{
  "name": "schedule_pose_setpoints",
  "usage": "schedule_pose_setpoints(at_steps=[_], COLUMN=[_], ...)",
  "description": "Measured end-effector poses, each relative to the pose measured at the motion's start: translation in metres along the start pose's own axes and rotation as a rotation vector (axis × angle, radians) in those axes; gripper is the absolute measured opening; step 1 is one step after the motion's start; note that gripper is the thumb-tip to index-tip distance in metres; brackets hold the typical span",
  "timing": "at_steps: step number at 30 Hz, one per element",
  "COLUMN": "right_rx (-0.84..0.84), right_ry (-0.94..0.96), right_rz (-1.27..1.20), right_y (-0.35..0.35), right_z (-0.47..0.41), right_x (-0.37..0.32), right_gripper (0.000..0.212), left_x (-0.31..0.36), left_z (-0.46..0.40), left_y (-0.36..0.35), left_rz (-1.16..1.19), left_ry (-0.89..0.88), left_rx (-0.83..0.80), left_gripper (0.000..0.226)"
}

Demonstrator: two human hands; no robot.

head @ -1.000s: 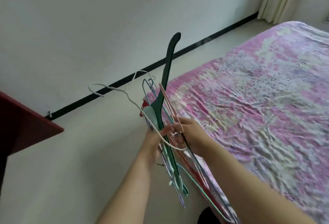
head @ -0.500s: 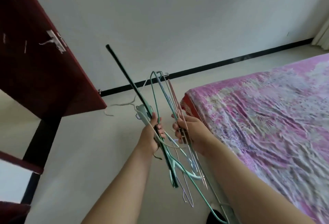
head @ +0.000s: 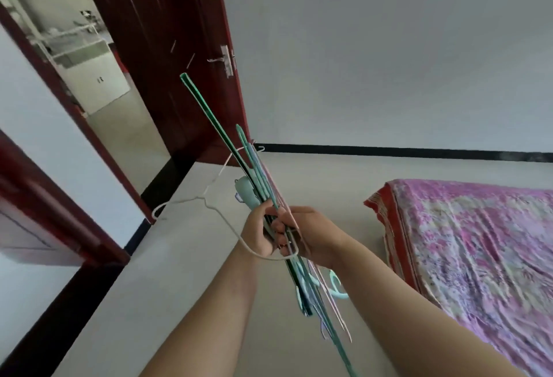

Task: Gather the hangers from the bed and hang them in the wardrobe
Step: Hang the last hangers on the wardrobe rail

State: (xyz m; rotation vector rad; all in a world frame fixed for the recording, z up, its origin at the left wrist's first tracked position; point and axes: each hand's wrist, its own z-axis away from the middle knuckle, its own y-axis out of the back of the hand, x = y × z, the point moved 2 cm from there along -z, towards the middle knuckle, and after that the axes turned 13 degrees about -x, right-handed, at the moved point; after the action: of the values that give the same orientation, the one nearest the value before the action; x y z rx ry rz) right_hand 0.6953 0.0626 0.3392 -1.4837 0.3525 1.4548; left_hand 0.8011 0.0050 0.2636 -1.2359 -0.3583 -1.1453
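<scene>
Head view, carry phase. Over the preceding second the view had swung from the bed [head: 478,245] toward the dark red door [head: 167,56], which stood open at about 11 o'clock; the bed, central in the earlier frames, now lay only at 3 to 4 o'clock, with its red-edged corner nearest the hands. The bundle of hangers [head: 263,197], previously splayed with a dark hanger standing apart, had closed into a tighter sheaf running from about 11 o'clock down to 5 o'clock. The left hand [head: 258,231] gripped the sheaf near its middle, fingers curled round the stems; the right hand [head: 311,234] gripped it just beside the left, on the 3 o'clock side, the two hands touching or nearly so. A white wire hanger [head: 215,197] stuck out of the bundle toward 9 o'clock, its hook hanging free, and pale green hooks [head: 335,287] showed below the hands. No hanger was visible on the part of the bed in frame, so gathering was judged complete or nearly so, and the turn suggested the walk to the wardrobe had begun. No wardrobe could be identified: a dark red panel [head: 36,227] at 9 o'clock was too partial to name. Through the doorway a white cabinet [head: 89,71] stood in the next room; its contents could not be seen.
</scene>
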Motion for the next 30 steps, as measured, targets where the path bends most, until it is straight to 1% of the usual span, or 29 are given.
schedule_pose_setpoints(at_steps=[1,2,3,5,8,10,12,13,15,17,20,21,23,24,27,28,30], right_rx=[-0.020,-0.042,-0.059,-0.091,-0.225,-0.339,-0.414,-0.440,-0.486,-0.530,-0.601,-0.628,-0.670,-0.680,-0.661,-0.647,-0.619], right_ry=[-0.005,-0.010,-0.019,-0.065,-0.186,-0.260,-0.320,-0.339,-0.382,-0.436,-0.464,-0.468,-0.482,-0.493,-0.527,-0.545,-0.587], right_rz=[-0.046,-0.096,-0.141,-0.176,-0.201,-0.170,-0.089,-0.044,0.057,0.152,0.303,0.370,0.485,0.533,0.715,0.763,0.780], right_y=[-0.005,-0.009,-0.010,-0.010,-0.019,-0.033,-0.052,-0.062,-0.086,-0.112,-0.152,-0.165,-0.191,-0.204,-0.238,-0.249,-0.270], right_z=[0.001,0.003,0.006,0.011,0.017,0.020,0.023,0.026,0.032,0.034,0.032,0.031,0.029,0.027,0.015,0.010,-0.002], right_x=[0.001,0.000,0.000,0.002,0.014,0.025,0.034,0.037,0.041,0.049,0.070,0.076,0.087,0.092,0.108,0.114,0.127], right_gripper=[0.019,0.021,0.023,0.025,0.021,0.021,0.021,0.023,0.025,0.023,0.021,0.022,0.031,0.036,0.053,0.053,0.043], left_x=[0.001,0.003,0.003,0.001,-0.006,-0.015,-0.023,-0.023,-0.022,-0.020,-0.021,-0.021,-0.019,-0.018,-0.016,-0.015,-0.015], left_z=[0.010,0.020,0.028,0.049,0.079,0.098,0.119,0.131,0.158,0.186,0.230,0.244,0.275,0.291,0.333,0.349,0.385], left_y=[0.006,0.012,0.018,0.026,0.022,0.020,0.027,0.034,0.039,0.048,0.069,0.079,0.098,0.106,0.137,0.153,0.186], left_rz=[0.022,0.064,0.092,0.118,0.107,0.059,0.064,0.080,0.104,0.123,0.109,0.115,0.112,0.125,0.187,0.224,0.263], left_ry=[-0.032,-0.083,-0.138,-0.189,-0.231,-0.197,-0.204,-0.210,-0.230,-0.260,-0.318,-0.353,-0.389,-0.408,-0.425,-0.429,-0.436], left_rx=[-0.013,-0.041,-0.065,-0.080,-0.103,-0.078,0.025,0.058,0.076,0.062,0.125,0.135,0.183,0.199,0.241,0.272,0.307], left_gripper=[0.051,0.040,0.037,0.054,0.049,0.057,0.063,0.061,0.040,0.033,0.016,0.015,0.033,0.033,0.014,0.011,0.017])
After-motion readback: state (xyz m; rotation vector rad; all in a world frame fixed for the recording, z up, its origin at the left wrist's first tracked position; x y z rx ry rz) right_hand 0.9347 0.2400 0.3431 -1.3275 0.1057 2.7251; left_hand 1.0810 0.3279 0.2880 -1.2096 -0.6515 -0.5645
